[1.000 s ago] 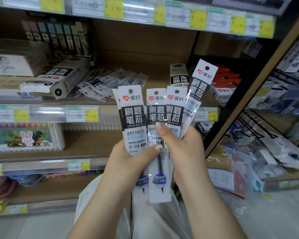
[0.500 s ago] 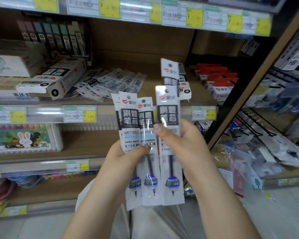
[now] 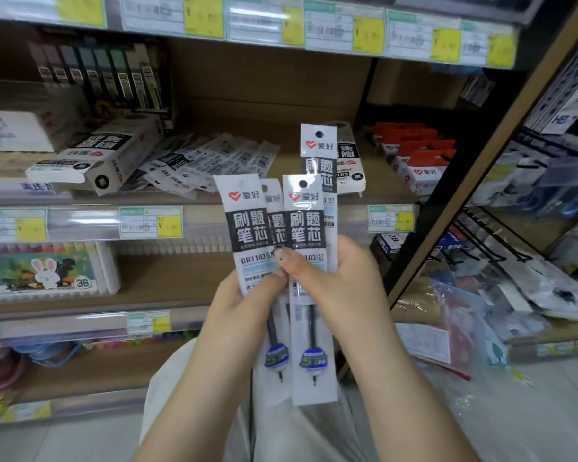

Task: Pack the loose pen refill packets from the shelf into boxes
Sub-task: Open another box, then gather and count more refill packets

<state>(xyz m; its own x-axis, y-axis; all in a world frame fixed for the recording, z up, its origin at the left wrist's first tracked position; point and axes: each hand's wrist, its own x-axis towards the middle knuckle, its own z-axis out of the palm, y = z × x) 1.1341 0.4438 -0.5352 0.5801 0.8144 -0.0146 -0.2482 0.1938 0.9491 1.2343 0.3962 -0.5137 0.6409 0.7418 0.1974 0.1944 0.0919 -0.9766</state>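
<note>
Both my hands hold a bunch of several white-and-black pen refill packets [image 3: 306, 228] upright in front of the shelf. My left hand [image 3: 239, 315] grips the left side of the bunch, thumb on the front. My right hand [image 3: 344, 295] grips the right side, its thumb pressed across the front packet. One packet [image 3: 318, 151] sticks up higher behind the others. More loose packets [image 3: 207, 161] lie fanned out on the shelf behind. A refill box [image 3: 95, 158] lies on its side to their left, end flap open. Another box [image 3: 349, 165] sits behind the held bunch.
Red-topped boxes [image 3: 417, 161] stand at the right of the shelf. A rabbit-printed pen case [image 3: 44, 271] sits one shelf lower. Dark boxes [image 3: 97, 75] line the back left. Price labels [image 3: 151, 221] run along the shelf edges. A hook rack with bagged goods [image 3: 528, 281] stands at right.
The fanned packets have been drawn together into a tighter upright bunch, and my right thumb has slid closer to my left thumb. The view has shifted slightly.
</note>
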